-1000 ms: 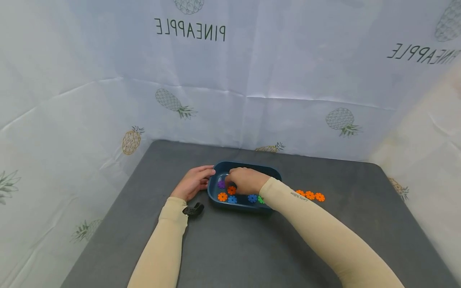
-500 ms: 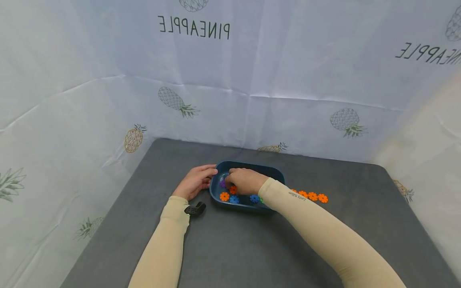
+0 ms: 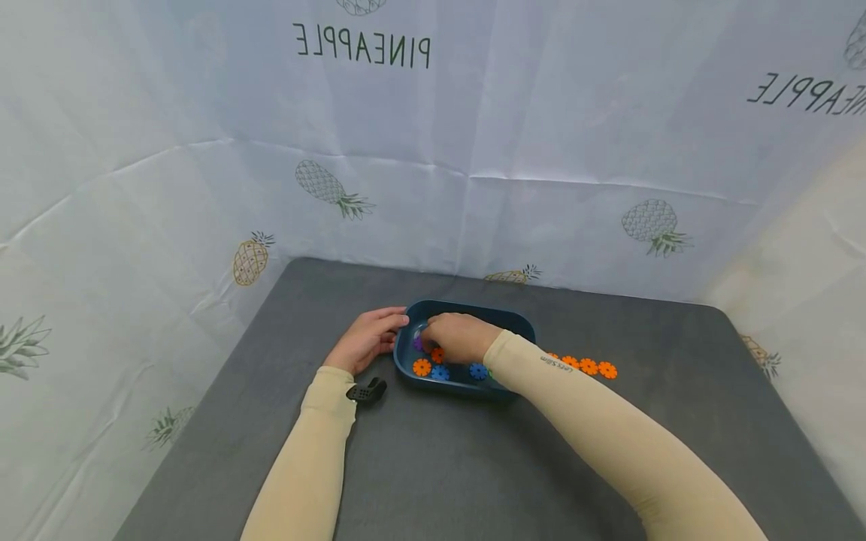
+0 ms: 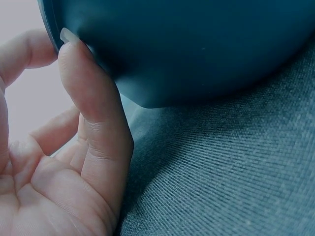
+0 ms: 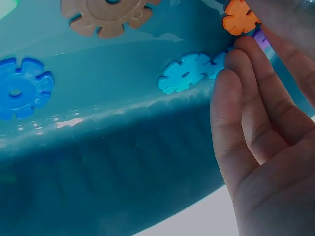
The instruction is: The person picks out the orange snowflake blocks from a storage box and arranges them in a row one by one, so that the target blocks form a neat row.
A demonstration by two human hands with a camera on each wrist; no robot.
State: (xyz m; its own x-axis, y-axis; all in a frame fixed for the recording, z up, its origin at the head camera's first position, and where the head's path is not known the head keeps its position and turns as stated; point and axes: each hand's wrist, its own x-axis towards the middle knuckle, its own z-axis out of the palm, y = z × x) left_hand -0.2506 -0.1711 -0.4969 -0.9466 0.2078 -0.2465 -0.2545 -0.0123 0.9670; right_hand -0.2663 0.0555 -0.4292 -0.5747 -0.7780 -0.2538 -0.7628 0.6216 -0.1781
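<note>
A dark blue tray holds several flower-shaped plastic discs with notched edges. My left hand holds the tray's left end. In the left wrist view its thumb presses the outer wall, while the index fingertip is hidden behind the rim. My right hand reaches down into the tray, beside a purple disc and a red-orange disc. In the right wrist view its fingers bend near an orange disc and a light blue disc. Whether the fingertips pinch a disc is hidden.
Several orange discs lie in a row on the grey table, right of the tray and partly behind the right forearm. Inside the tray are another orange disc and blue discs. A pineapple-print curtain stands behind the table.
The head view has shifted slightly. Both hands stay at the tray, and the right fingers have moved a little over the purple disc, covering more of it.
</note>
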